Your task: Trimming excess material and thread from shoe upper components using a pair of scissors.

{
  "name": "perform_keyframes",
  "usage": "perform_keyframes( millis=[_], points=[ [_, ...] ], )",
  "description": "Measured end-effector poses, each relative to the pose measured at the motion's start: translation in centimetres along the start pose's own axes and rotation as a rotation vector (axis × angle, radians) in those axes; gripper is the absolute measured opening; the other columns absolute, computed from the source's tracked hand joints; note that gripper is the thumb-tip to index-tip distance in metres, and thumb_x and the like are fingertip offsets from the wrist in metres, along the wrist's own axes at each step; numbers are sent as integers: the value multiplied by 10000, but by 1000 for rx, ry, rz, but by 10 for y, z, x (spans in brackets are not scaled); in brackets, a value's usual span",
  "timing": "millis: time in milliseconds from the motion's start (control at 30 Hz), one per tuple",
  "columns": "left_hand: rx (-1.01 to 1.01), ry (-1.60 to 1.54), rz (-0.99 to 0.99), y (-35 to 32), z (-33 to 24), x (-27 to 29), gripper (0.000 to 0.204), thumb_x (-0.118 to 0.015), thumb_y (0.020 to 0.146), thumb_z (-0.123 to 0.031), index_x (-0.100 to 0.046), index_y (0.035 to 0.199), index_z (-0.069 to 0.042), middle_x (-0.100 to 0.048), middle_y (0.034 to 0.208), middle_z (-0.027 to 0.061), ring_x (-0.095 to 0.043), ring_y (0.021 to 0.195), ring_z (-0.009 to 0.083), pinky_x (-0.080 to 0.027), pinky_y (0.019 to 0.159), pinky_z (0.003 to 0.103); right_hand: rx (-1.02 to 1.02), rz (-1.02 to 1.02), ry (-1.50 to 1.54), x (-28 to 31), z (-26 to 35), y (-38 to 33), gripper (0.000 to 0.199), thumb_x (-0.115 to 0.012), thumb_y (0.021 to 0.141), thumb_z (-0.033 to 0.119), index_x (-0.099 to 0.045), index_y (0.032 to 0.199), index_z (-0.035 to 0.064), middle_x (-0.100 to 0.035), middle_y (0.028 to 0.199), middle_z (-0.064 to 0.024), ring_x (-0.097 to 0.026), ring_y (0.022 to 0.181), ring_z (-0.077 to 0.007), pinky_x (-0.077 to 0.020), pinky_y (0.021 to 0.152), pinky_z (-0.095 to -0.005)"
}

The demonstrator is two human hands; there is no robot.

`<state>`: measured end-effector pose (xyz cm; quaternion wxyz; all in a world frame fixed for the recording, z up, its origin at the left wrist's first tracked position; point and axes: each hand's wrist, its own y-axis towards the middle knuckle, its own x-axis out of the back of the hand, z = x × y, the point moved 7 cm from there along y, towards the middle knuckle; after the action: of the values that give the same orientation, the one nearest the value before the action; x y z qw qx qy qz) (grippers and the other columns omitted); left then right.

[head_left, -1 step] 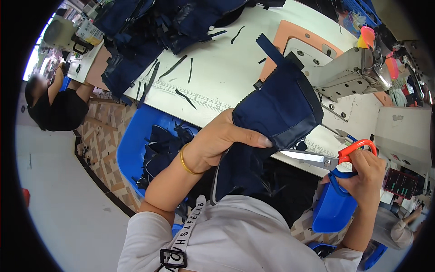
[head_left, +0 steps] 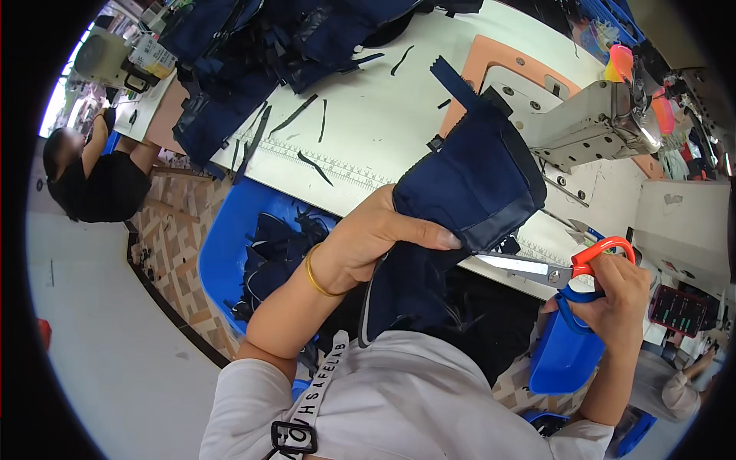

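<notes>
My left hand [head_left: 383, 234] is closed on a navy fabric piece [head_left: 468, 176] with dark shiny trim, its thumb pressing the near edge. A short navy strap [head_left: 454, 83] sticks out from the far end of the piece, and another part of the cloth hangs below my hand. My right hand [head_left: 617, 295] grips scissors [head_left: 529, 267] by their red and blue handles. The blades point left, and their tips meet the lower edge of the fabric just beside my left thumb. Whether they are cutting into it cannot be made out.
A sewing machine [head_left: 586, 123] stands at the right of the white table [head_left: 368, 115]. Navy pieces are heaped [head_left: 253, 61] at the back left, with dark scraps [head_left: 314, 166] nearby. Blue bins [head_left: 218, 253] sit below the table edge. Another person [head_left: 100, 180] sits at far left.
</notes>
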<state>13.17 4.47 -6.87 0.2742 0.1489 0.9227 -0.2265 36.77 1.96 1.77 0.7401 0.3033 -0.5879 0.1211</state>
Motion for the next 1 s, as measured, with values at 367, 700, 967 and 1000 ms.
perform_keyframes(
  millis=[367, 700, 967, 1000],
  points=[
    [-161, 24, -124, -7, -4, 3, 347, -716, 699, 95, -626, 1031, 50, -680, 939, 86, -645, 823, 137, -521, 786, 266, -94, -44, -57, -21, 7, -9, 551, -883, 493, 404, -549, 753, 51, -501, 600, -39, -515, 506, -207, -363, 453, -324],
    [-248, 102, -166, -15, -12, 3, 256, -669, 787, 31, -616, 1037, 56, -671, 948, 87, -637, 820, 134, -518, 772, 263, -98, -117, -84, -31, 12, -4, 529, -881, 540, 374, -550, 792, 48, -494, 614, -44, -518, 520, -202, -381, 462, -319],
    [-199, -13, -206, -19, -11, 5, 253, -680, 829, -24, -613, 1060, 52, -671, 968, 94, -646, 825, 142, -535, 750, 274, -107, -152, -74, -35, 9, -8, 529, -879, 540, 367, -550, 796, 42, -477, 614, -47, -518, 549, -211, -389, 483, -325],
    [-200, -15, -203, -18, -10, 5, 252, -678, 833, -25, -613, 1064, 51, -672, 971, 94, -648, 826, 143, -537, 748, 275, -97, -158, -71, -33, 9, -7, 528, -877, 545, 364, -551, 803, 39, -475, 618, -51, -516, 551, -214, -388, 485, -328]
  ],
)
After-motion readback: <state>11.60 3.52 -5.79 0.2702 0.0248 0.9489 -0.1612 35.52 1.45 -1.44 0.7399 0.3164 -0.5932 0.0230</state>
